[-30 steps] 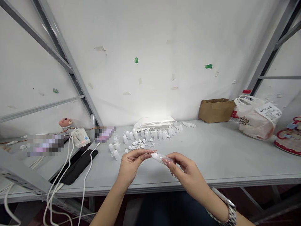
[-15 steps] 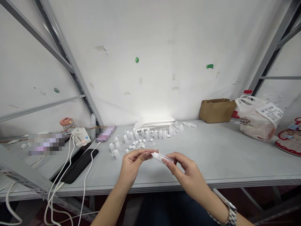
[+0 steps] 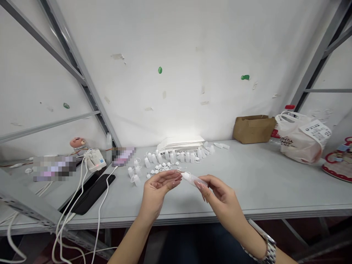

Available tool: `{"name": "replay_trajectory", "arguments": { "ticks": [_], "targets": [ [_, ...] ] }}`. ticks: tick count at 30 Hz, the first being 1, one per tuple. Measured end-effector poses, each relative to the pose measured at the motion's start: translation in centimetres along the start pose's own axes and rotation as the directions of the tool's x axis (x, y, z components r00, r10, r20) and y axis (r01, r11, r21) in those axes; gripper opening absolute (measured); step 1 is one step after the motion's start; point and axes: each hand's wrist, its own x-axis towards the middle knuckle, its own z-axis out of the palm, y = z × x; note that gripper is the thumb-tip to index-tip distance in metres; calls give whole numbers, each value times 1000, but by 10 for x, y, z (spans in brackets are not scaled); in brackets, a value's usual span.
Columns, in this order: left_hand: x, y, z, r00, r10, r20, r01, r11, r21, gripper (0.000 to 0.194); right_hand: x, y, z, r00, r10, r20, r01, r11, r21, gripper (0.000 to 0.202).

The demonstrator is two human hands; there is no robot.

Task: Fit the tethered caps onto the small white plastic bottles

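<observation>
A small translucent squeeze bottle with a white nozzle lies tilted between my hands, nozzle to the left. My right hand is wrapped round its body. At the nozzle tip, my left hand is cupped with its fingers bent; whether it pinches something small there cannot be made out. Behind my hands stand several small white bottles with looped caps, and among them lie loose white caps. A stack of white sheets is against the wall.
On the left are a black pouch, white cables, a power strip and a blurred phone. A brown box, a plastic bag and a red-trimmed item sit at the right of the grey table.
My right hand and the bottle have moved slightly to the right. The fingers of my left hand have loosened, and the nozzle shows more.
</observation>
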Motion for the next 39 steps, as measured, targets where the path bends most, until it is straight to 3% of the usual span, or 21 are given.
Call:
{"name": "replay_trajectory", "arguments": {
  "ticks": [7, 14, 32, 39],
  "targets": [
    [5, 4, -7, 994, -46, -98, 36, 995, -97, 39, -1, -4, 2, 994, -32, 107, 34, 999, -17, 23],
    [8, -1, -12, 997, 63, -39, -68, 987, -146, 22, -5, -7, 2, 989, -72, 133, 76, 997, -22, 18],
    [3, 4, -12, 992, 128, 24, -128, 992, 16, 11, -8, -10, 2, 983, -103, 152, 116, 990, -80, 18],
    [-4, 20, -12, 978, 191, 85, -208, 936, 286, 9, -6, -12, -9, 970, -116, 213, 159, 967, -198, 15]
  ]
}}
